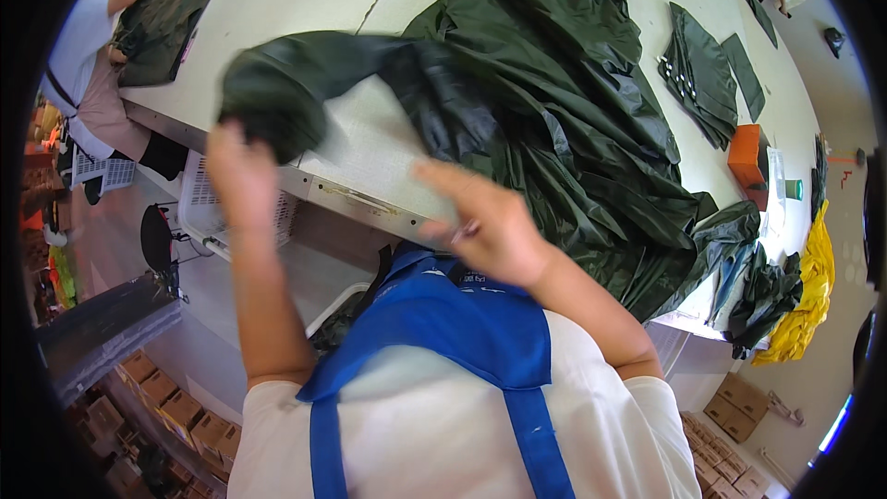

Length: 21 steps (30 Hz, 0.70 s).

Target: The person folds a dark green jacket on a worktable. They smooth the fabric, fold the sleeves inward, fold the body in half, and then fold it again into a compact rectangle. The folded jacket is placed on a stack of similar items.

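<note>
A large piece of thin, shiny dark green fabric (554,65) lies crumpled across the white table and hangs over its near edge. My left hand (242,171) grips a bunched end of this fabric, raised above the table edge at the left and smeared by motion. Between that end and the main heap, the cloth stretches in a twisted strip. My right hand (494,226) hovers over the near edge, its index finger stretched toward the cloth. Its other fingers curl around something small and reddish, too little of it showing to name.
At the right are folded dark pieces with clips (699,74), an orange box (748,159) and yellow fabric (802,291). A white plastic basket (199,203) sits below the table edge. A person (88,74) stands at the left beside another dark cloth (176,23).
</note>
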Available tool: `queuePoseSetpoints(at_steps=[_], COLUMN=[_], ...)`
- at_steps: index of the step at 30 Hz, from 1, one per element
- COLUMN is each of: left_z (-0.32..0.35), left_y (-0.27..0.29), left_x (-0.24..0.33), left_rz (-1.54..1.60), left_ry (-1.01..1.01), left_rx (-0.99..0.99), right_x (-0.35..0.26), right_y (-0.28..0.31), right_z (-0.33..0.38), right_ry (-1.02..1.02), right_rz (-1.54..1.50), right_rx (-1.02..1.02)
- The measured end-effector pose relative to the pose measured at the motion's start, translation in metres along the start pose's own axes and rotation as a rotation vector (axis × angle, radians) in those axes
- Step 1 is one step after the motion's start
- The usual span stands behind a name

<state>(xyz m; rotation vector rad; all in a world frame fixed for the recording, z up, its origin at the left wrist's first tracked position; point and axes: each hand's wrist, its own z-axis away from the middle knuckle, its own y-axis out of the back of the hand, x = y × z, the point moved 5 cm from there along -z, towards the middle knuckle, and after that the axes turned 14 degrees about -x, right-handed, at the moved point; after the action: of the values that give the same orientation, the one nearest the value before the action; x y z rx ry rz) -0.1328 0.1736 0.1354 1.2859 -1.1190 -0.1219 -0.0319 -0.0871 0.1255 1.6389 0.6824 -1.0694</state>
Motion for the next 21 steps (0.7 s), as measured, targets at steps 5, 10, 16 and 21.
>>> queuePoseSetpoints(at_steps=[5,10,16,21], left_z=[-0.015,-0.026,-0.021,0.0], left_y=[0.083,0.095,-0.092,-0.201], left_x=[-0.172,-0.191,-0.013,-0.033], left_rz=[1.085,-0.273,0.077,-0.244], left_ry=[0.342,0.286,-0.142,-0.177], left_rx=[-0.052,-0.034,-0.518,-0.621], right_x=[0.119,0.171,0.176,0.17], right_y=[0.077,0.104,0.064,0.212], right_z=[0.046,0.078,0.034,0.039], right_ry=[-0.57,-0.48,-0.391,-0.567], right_rz=[0.576,0.574,0.616,0.37], right_rx=[0.401,0.426,0.168,0.265])
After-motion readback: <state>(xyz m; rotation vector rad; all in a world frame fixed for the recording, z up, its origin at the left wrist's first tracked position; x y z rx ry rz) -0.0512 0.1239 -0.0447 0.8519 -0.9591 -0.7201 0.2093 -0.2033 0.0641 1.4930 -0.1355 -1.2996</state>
